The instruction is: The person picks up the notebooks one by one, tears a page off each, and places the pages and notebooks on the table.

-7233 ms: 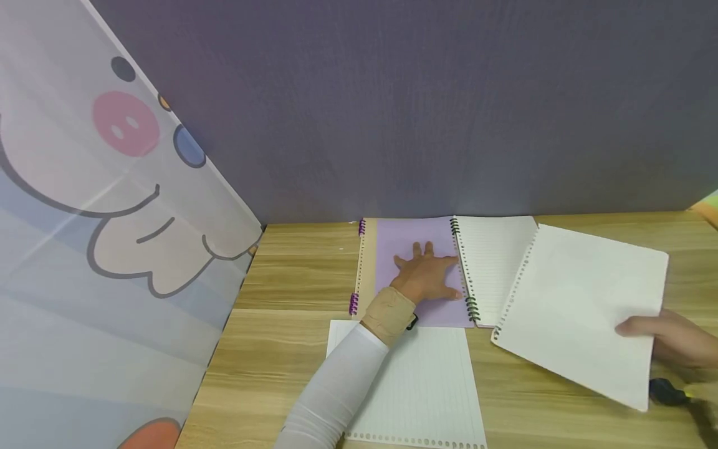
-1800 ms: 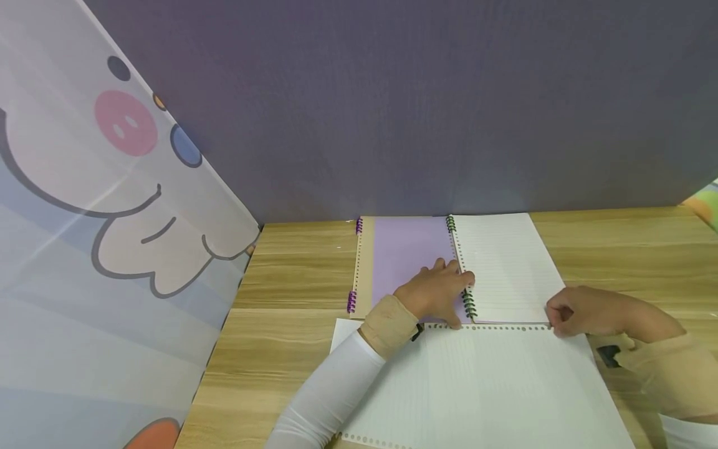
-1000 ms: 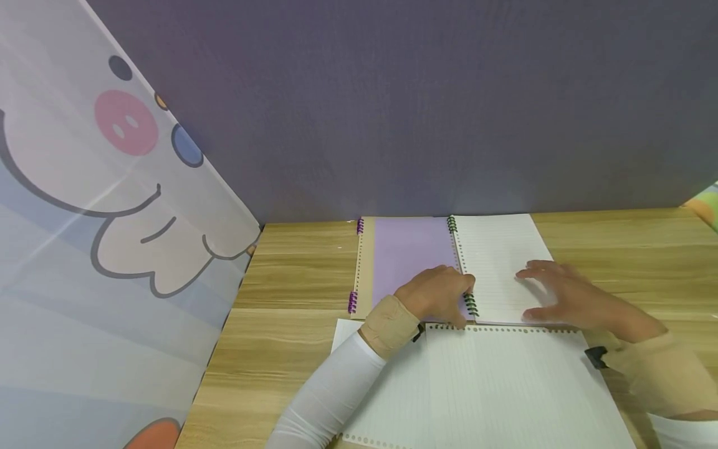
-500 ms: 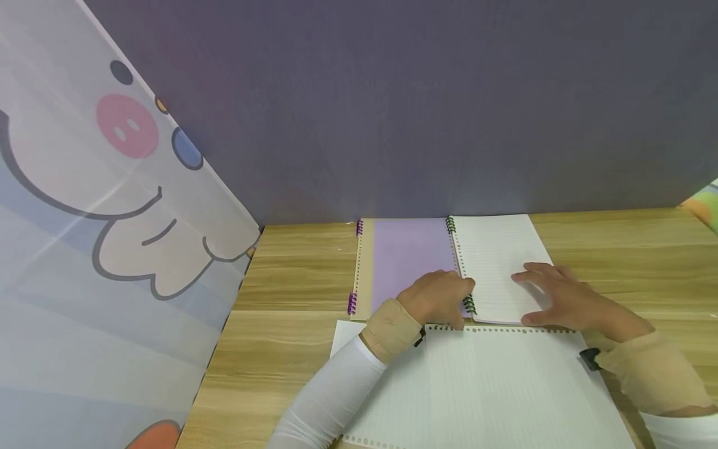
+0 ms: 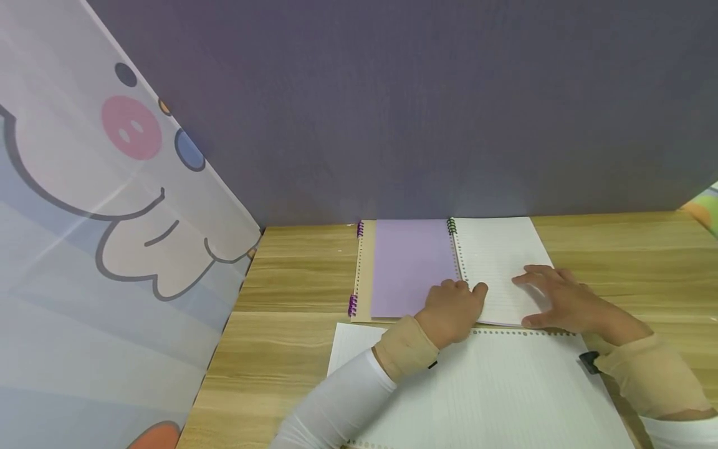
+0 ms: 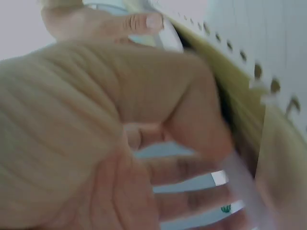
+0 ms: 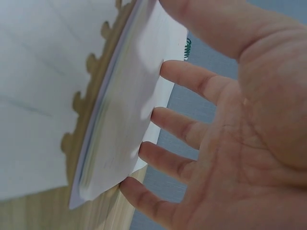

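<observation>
An open spiral notebook (image 5: 496, 249) lies at the back of the table, lined page up on the right, plain lavender cover (image 5: 412, 262) on the left. My left hand (image 5: 454, 312) is bent over the lower spine, hiding the lower green coil. In the left wrist view its curled thumb (image 6: 206, 120) meets a thin lavender edge, with the fingers behind it. My right hand (image 5: 566, 302) rests on the lined page's right side, fingers spread. In the right wrist view those fingertips (image 7: 153, 115) touch the page. Upper green coil rings (image 5: 451, 226) stay visible.
Loose hole-punched sheets (image 5: 521, 386) lie overlapping in front of the notebook. A cream page or cover with purple coils (image 5: 352, 305) lies under the lavender cover's left side. A grey panel (image 5: 392, 112) stands behind the wooden table (image 5: 269, 349); a cartoon-print cloth (image 5: 112, 249) hangs at left.
A loose sheet from my right hand now lies in front. That hand has moved onto the lined page. My left hand has shifted over the lower green coil; the lavender cover has shifted slightly.
</observation>
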A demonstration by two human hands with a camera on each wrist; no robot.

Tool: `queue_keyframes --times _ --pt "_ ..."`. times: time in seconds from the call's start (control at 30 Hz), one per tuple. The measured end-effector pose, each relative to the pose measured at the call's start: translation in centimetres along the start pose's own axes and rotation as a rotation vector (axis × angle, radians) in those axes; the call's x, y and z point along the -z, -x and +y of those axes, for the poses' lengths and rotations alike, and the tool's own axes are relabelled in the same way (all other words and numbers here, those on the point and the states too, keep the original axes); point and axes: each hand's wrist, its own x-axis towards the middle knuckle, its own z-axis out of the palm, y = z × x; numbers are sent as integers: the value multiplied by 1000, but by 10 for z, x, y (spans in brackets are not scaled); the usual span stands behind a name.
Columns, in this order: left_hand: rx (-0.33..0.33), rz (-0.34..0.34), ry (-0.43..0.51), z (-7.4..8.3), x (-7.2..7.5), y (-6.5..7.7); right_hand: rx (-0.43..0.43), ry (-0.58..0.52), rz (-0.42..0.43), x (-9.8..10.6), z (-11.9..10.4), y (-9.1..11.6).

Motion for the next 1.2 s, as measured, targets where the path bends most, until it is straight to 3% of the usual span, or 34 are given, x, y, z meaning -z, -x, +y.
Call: queue_keyframes --times 0.13,0.27,0.37,0.5,0.73,0.87,1.03,1.2 --pt "38 -3 -79 7 0 1 -3 0 0 -1 0 0" --pt "80 -43 -121 4 1 0 -7 7 -2 -1 -1 0" --pt "104 -56 -124 -8 2 -1 -2 5 2 -2 -1 0" --pt "120 -62 -60 -30 8 2 9 2 7 -3 -1 0" --pt "146 -77 2 -64 33 16 16 11 13 -4 2 0" --pt "157 7 28 -82 49 26 20 17 18 -5 4 0" --pt "159 190 57 -96 59 36 18 14 12 -4 2 0" --pt "104 349 120 -104 65 40 16 11 12 -3 1 1"
